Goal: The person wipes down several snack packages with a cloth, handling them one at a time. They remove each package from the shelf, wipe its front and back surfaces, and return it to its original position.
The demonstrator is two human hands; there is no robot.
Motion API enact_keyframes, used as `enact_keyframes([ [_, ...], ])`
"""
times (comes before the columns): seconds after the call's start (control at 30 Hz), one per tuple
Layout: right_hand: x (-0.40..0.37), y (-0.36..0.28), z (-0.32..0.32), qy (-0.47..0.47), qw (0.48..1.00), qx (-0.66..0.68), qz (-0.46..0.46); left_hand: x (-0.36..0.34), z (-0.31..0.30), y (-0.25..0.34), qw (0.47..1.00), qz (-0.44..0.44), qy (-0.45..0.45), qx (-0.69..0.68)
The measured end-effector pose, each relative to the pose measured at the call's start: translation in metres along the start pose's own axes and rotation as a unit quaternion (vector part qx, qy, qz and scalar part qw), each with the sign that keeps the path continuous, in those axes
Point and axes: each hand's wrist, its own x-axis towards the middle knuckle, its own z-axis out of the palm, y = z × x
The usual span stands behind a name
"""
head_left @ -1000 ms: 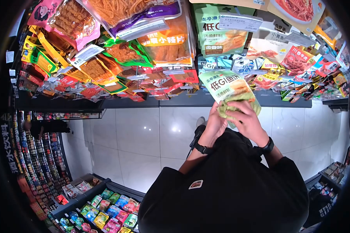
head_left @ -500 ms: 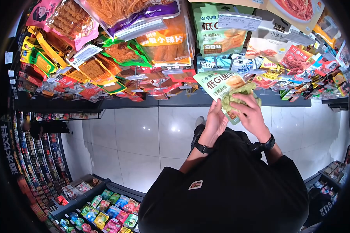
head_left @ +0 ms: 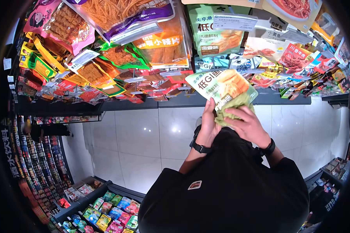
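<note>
A pale green and white snack bag (head_left: 212, 87) is tilted in front of my body, below the hanging racks. My left hand (head_left: 209, 126) grips its lower left edge, thumb on the front. In my right hand (head_left: 248, 125) is a crumpled light green cloth (head_left: 234, 108), pressed on the lower right of the bag's front. My right fingers are curled over the cloth, which hides that corner of the bag. A similar green bag (head_left: 217, 42) hangs on the rack just beyond, behind a price tag (head_left: 235, 22).
Packed snack bags hang along the rack, among them an orange bag (head_left: 161, 46) and a red bag (head_left: 295, 56). A dark shelf edge (head_left: 144, 104) runs below them. Behind me stands a bin of colourful packets (head_left: 112, 211). A person (head_left: 46, 131) is far left in the aisle.
My right hand and the cloth have slid down the bag, uncovering more of its printed picture. The bag has shifted slightly left. My left hand still holds its edge.
</note>
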Motion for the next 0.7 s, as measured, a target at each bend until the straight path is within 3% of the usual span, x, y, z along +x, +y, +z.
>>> enact_keyframes([
  [0.03, -0.002, 0.005, -0.003, -0.001, 1.000, 0.001, 0.000, -0.002, 0.001, 0.001, 1.000, 0.000, 0.001, 0.000],
  [0.1, -0.003, 0.020, -0.010, 0.095, 0.992, -0.066, 0.059, -0.003, 0.004, 0.006, 1.000, 0.000, 0.001, 0.012],
  [0.17, -0.005, 0.030, -0.019, 0.104, 0.988, -0.068, 0.087, -0.004, 0.000, 0.007, 1.000, -0.015, -0.001, 0.026],
  [0.23, -0.005, 0.033, -0.024, 0.126, 0.980, -0.027, 0.151, -0.005, -0.007, 0.009, 0.999, -0.030, -0.004, 0.041],
  [0.3, -0.006, 0.036, -0.025, 0.129, 0.978, -0.019, 0.165, -0.009, -0.014, 0.011, 0.994, -0.060, -0.064, 0.072],
  [0.4, -0.008, 0.042, -0.022, 0.185, 0.960, 0.016, 0.212, -0.010, -0.026, 0.010, 0.991, -0.066, -0.078, 0.090],
  [0.53, -0.008, 0.052, -0.021, 0.207, 0.952, 0.072, 0.213, -0.007, -0.034, 0.008, 0.985, -0.067, -0.121, 0.098],
  [0.6, -0.016, 0.065, -0.014, 0.216, 0.930, 0.198, 0.223, -0.005, -0.039, 0.008, 0.986, -0.068, -0.117, 0.098],
  [0.63, -0.021, 0.066, -0.011, 0.216, 0.930, 0.198, 0.222, -0.004, -0.039, 0.008, 0.987, -0.070, -0.111, 0.096],
  [0.67, -0.028, 0.064, -0.008, 0.226, 0.853, 0.382, 0.275, -0.002, -0.039, 0.007, 0.987, -0.069, -0.112, 0.097],
  [0.7, -0.035, 0.061, -0.005, 0.224, 0.741, 0.549, 0.316, 0.000, -0.038, 0.005, 0.983, -0.057, -0.079, 0.157],
])
